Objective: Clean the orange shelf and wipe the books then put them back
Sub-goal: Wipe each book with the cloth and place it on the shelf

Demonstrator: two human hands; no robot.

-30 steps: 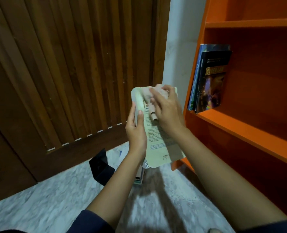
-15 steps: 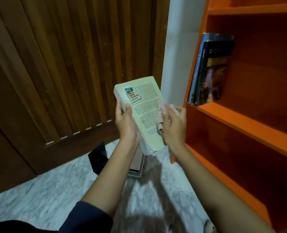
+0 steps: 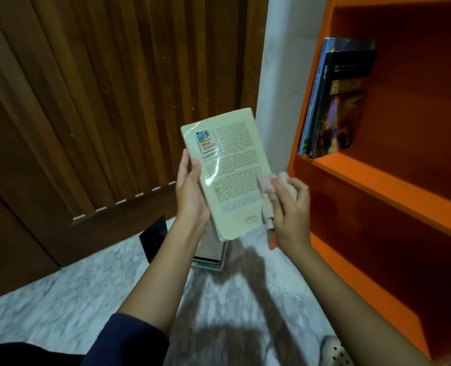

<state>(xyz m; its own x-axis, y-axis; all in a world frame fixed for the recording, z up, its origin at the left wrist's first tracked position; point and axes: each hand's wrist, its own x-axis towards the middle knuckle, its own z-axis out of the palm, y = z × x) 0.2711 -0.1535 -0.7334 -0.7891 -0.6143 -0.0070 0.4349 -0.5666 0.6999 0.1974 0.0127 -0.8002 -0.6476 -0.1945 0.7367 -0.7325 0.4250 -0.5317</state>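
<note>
The pale paperback — glossy back cover up — is held left of the orange shelf. The left hand grips its edge and the right hand clutches a pink cloth against it. Below are stacked books on the marble floor — dark books lean in the shelf.

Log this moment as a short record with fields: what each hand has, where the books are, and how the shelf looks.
left hand: grips the pale book by its left edge, text-covered side facing the camera
right hand: holds a pink cloth against the book's lower right edge
orange shelf: to the person's right
shelved books: a few upright at the left end of one compartment
floor stack: more books on the marble floor, partly hidden behind the held book
</note>
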